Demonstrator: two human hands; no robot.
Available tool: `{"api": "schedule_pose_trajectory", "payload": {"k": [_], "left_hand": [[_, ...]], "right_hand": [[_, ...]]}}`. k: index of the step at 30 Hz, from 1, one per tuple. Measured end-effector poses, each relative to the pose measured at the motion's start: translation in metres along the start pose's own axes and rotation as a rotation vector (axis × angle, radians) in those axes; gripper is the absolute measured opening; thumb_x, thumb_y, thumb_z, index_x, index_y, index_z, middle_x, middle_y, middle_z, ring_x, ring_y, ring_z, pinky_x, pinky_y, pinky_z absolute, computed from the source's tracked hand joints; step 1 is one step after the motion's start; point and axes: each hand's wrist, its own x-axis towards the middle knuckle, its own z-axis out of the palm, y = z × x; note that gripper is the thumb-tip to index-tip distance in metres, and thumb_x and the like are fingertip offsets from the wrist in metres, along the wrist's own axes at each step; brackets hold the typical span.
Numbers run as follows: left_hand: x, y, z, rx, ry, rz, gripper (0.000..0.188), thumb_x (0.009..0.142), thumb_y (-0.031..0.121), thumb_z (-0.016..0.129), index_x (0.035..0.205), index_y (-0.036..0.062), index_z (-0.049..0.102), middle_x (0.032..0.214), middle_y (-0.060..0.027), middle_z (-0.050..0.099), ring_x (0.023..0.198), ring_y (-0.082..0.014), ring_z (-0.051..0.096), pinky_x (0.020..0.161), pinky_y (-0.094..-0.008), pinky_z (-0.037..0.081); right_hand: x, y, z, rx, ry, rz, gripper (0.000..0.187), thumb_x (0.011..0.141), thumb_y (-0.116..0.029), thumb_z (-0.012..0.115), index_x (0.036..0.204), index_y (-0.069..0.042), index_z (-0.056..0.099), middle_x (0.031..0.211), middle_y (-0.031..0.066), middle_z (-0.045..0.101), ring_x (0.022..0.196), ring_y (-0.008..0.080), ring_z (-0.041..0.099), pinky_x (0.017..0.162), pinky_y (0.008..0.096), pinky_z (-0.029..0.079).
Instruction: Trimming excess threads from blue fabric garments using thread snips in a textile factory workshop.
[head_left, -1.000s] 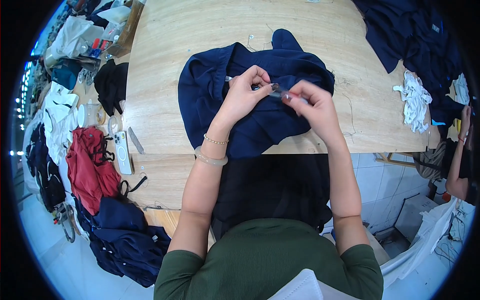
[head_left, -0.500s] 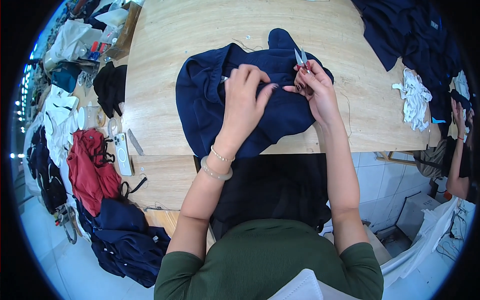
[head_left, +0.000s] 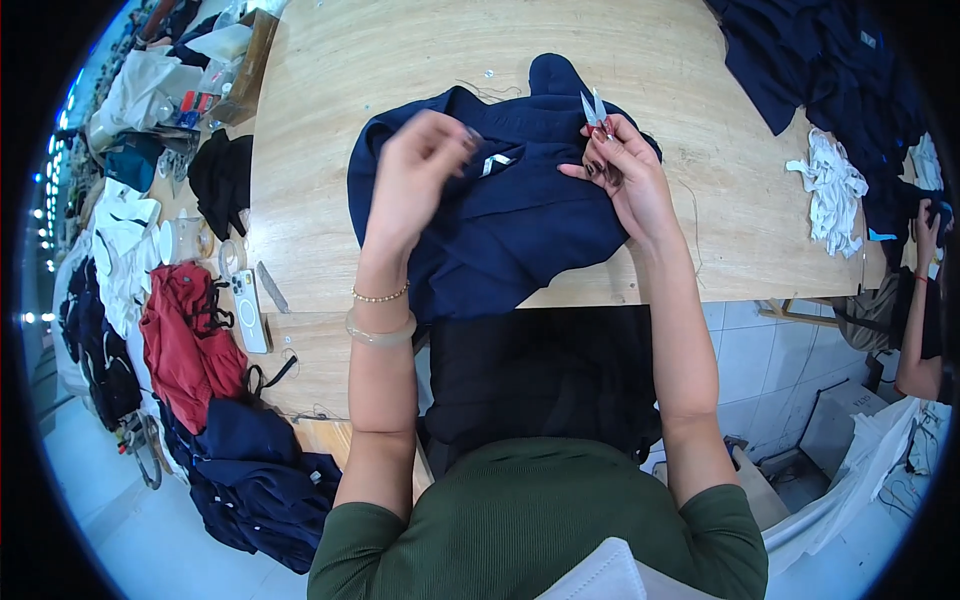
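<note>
A dark navy garment [head_left: 530, 235] lies bunched on the wooden table [head_left: 370, 45] in front of me. Raised over its left part is my left hand [head_left: 418, 175], slightly blurred, with thumb and fingers drawn together; whether a bit of thread is between them I cannot make out. A small white label [head_left: 497, 164] shows in an opening of the cloth, just right of those fingers. My right hand [head_left: 635, 180] rests at the garment's right side, closed round small thread snips [head_left: 594, 112] with red handles. Their two pointed blades stick up, spread apart.
Loose threads [head_left: 490, 92] lie beyond the garment. On the left are a phone [head_left: 250, 310], a red garment [head_left: 185, 345], black cloth [head_left: 218, 180] and a box [head_left: 248, 70]. White scraps [head_left: 832, 195] and navy cloth [head_left: 770, 75] lie right, near another person's arm [head_left: 920, 310].
My left hand has lifted off the cloth and moved left, uncovering the white label. The right hand with the snips has barely shifted.
</note>
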Motion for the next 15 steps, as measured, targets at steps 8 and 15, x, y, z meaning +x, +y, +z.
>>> {"api": "schedule_pose_trajectory", "payload": {"k": [8,15], "left_hand": [[-0.020,-0.005,0.064,0.802,-0.076,0.446,0.025,0.068,0.016,0.079,0.085,0.0075,0.062,0.092,-0.0080,0.050,0.092,-0.0272,0.053,0.073,-0.0392,0.046],[0.003,-0.023,0.033,-0.099,0.186,0.016,0.004,0.087,0.003,0.063,0.089,0.0014,0.060,0.074,-0.0005,0.058,0.066,-0.0069,0.051,0.062,-0.0222,0.044]], "right_hand": [[0.001,0.002,-0.002,0.023,0.024,0.018,0.011,0.095,-0.011,0.050,0.100,-0.002,0.055,0.071,-0.0025,0.047,0.062,0.0041,0.047,0.082,0.0355,0.057],[0.001,0.001,-0.002,0.033,0.027,0.018,0.011,0.095,-0.010,0.050,0.100,-0.001,0.055,0.069,-0.0019,0.046,0.059,0.0042,0.046,0.082,0.0347,0.057]]}}
